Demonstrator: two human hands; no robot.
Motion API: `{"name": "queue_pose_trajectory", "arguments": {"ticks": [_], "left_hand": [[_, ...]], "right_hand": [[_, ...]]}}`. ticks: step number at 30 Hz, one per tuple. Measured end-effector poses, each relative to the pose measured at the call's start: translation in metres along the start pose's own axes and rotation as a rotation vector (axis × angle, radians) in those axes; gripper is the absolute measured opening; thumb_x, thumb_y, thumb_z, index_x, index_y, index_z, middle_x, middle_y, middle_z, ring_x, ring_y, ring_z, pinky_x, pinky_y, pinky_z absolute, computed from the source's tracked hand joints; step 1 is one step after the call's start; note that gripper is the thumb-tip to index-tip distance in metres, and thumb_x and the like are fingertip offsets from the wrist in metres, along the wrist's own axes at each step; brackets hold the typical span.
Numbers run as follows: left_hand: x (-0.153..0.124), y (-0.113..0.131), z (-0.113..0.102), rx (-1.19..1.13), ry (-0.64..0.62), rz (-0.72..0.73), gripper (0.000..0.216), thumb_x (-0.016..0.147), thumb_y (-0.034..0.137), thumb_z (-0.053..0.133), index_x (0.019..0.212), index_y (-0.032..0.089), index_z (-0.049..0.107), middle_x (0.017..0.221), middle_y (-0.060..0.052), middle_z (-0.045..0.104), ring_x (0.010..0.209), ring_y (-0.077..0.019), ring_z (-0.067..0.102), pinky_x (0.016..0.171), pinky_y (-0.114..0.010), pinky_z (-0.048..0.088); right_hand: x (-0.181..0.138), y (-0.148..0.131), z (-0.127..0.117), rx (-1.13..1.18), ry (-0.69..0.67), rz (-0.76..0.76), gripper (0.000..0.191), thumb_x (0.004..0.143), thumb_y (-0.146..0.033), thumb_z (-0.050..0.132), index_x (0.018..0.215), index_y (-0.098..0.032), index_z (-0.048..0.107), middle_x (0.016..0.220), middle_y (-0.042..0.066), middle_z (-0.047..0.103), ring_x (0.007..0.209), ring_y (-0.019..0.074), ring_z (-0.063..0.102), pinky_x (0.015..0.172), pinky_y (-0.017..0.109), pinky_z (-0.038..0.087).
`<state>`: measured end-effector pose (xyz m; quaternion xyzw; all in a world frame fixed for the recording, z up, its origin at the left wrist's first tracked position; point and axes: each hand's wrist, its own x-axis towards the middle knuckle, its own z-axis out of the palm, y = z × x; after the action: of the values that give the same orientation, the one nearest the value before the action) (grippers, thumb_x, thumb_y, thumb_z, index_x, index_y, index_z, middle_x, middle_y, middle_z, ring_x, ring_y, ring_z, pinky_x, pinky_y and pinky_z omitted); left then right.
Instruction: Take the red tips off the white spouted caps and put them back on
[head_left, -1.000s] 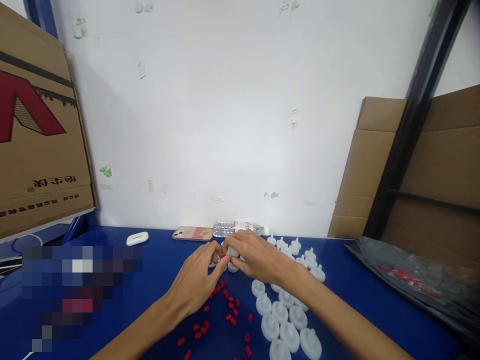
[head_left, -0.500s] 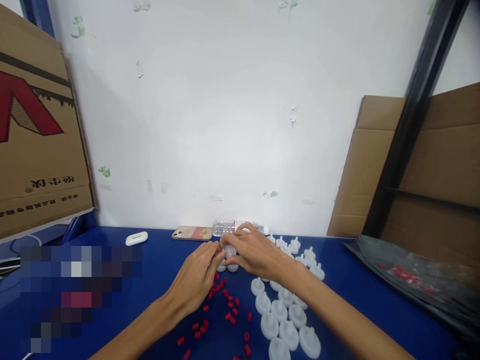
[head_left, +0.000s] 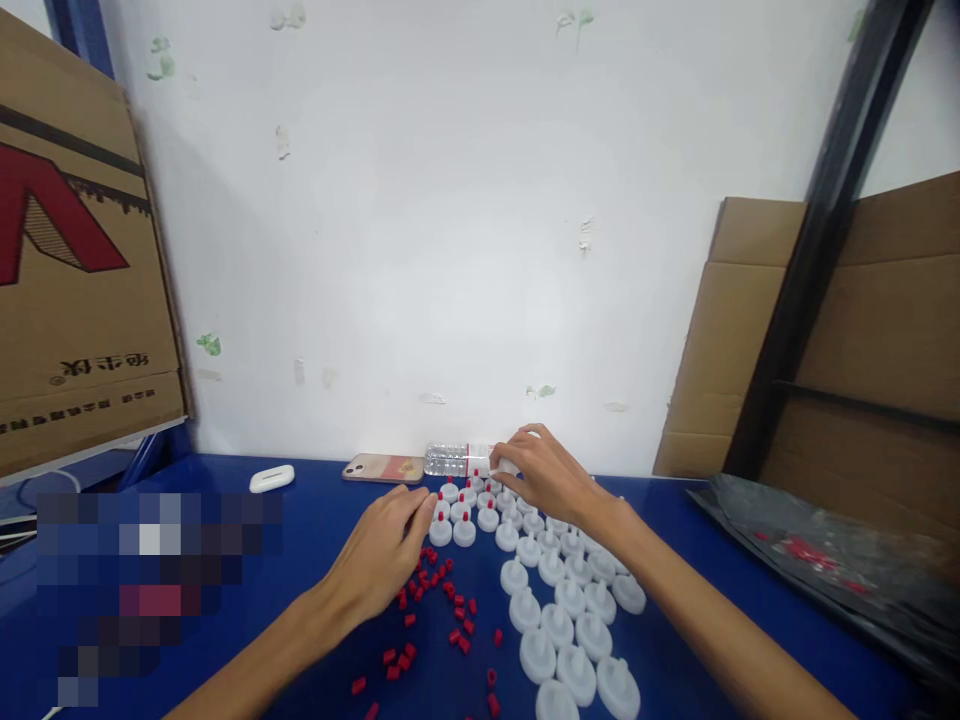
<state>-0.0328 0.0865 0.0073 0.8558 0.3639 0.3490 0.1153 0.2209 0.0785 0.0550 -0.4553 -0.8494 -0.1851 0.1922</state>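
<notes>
My left hand (head_left: 384,545) is closed over the blue table, fingers curled and thumb pressed against them. Anything inside that pinch is hidden. It is beside white nozzle lids with small red caps on their tips (head_left: 464,530). Farther right and back, my right hand (head_left: 547,475) pinches a white nozzle lid (head_left: 507,467) above the standing lids, in front of the bottle. Loose red caps (head_left: 459,600) are scattered between my forearms. Rows of white nozzle lids with bare tips (head_left: 557,625) stand under and beside my right forearm, which covers some.
A clear bottle (head_left: 448,459) lies by the wall, with a phone (head_left: 384,468) to its left. A white case (head_left: 271,478) is farther left. A dark plastic bag (head_left: 795,560) with red pieces is at right. Cardboard boxes (head_left: 82,300) flank the table.
My hands were together around a white lid and have parted. My right hand has moved right, uncovering the red-capped lids; my left hand has drawn slightly left.
</notes>
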Motion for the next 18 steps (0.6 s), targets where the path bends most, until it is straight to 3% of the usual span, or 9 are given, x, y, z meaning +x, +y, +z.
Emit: {"name": "queue_pose_trajectory", "arguments": {"ticks": [5, 12, 18], "left_hand": [[0.000, -0.010, 0.005, 0.156, -0.094, -0.007, 0.033, 0.103, 0.035, 0.036, 0.076, 0.022, 0.050, 0.075, -0.002, 0.058, 0.080, -0.0234, 0.054, 0.069, -0.033, 0.036], [0.000, -0.016, 0.006, 0.128, -0.126, 0.023, 0.027, 0.100, 0.028, 0.041, 0.080, 0.021, 0.058, 0.084, -0.003, 0.059, 0.085, -0.0221, 0.055, 0.077, -0.034, 0.040], [-0.001, -0.012, 0.005, 0.111, -0.185, 0.040, 0.023, 0.099, 0.025, 0.043, 0.086, 0.021, 0.062, 0.087, -0.003, 0.061, 0.089, -0.0232, 0.056, 0.079, -0.035, 0.041]], "right_hand": [[0.003, -0.023, -0.008, 0.085, -0.093, 0.010, 0.014, 0.091, -0.035, 0.069, 0.092, -0.021, 0.066, 0.100, 0.006, 0.068, 0.096, 0.0208, 0.061, 0.080, 0.031, 0.043], [0.001, -0.032, -0.002, 0.166, -0.283, -0.012, 0.011, 0.087, -0.033, 0.072, 0.083, -0.022, 0.072, 0.069, -0.003, 0.070, 0.064, 0.0137, 0.062, 0.068, 0.026, 0.040], [0.001, -0.027, -0.003, 0.105, -0.264, 0.043, 0.032, 0.100, -0.044, 0.051, 0.094, -0.022, 0.073, 0.076, 0.002, 0.074, 0.070, 0.0177, 0.066, 0.069, 0.028, 0.039]]}}
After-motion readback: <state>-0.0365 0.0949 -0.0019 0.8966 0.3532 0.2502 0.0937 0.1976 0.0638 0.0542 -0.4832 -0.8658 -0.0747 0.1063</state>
